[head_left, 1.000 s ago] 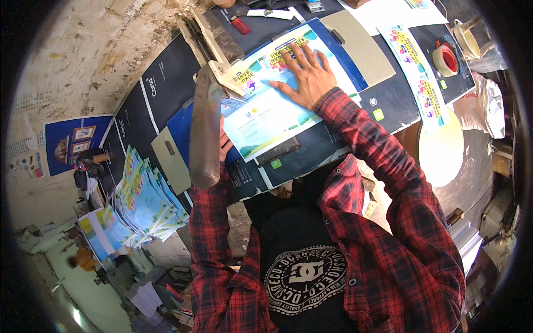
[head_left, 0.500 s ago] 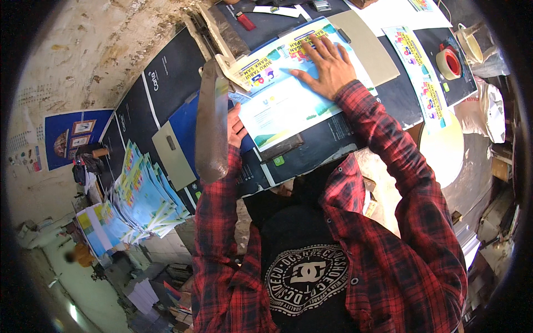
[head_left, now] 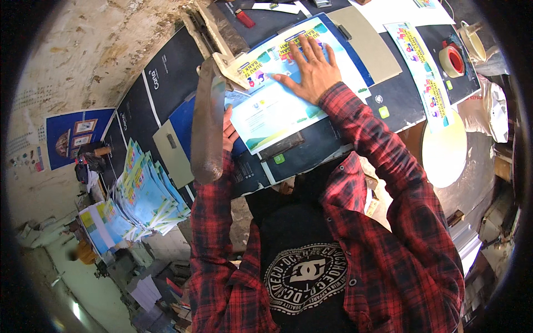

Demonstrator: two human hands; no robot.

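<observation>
A printed sheet (head_left: 277, 114) with bright coloured artwork lies on the dark work surface, its left end under the cream metal head (head_left: 230, 72) of a bench machine. My right hand (head_left: 311, 69) rests flat on the sheet's upper part, fingers spread. At the sheet's left edge is my left hand (head_left: 229, 136), fingers extended; the machine's long dark metal arm (head_left: 210, 122) hides part of it. Whether the left fingertips touch the sheet I cannot tell. Beneath the sheet, a blue board (head_left: 363, 66) shows along its right side.
Several printed sheets (head_left: 141, 188) stand fanned at the left edge. Beige boards (head_left: 369, 41) flank the sheet. On the right are a printed strip (head_left: 422, 77), a tape roll (head_left: 452, 61) and a round stool seat (head_left: 444, 150). A red lighter (head_left: 244, 18) lies at the back.
The printed sheet and my right hand have shifted left, further toward the machine. My left hand has moved slightly left. More of the blue board shows on the right.
</observation>
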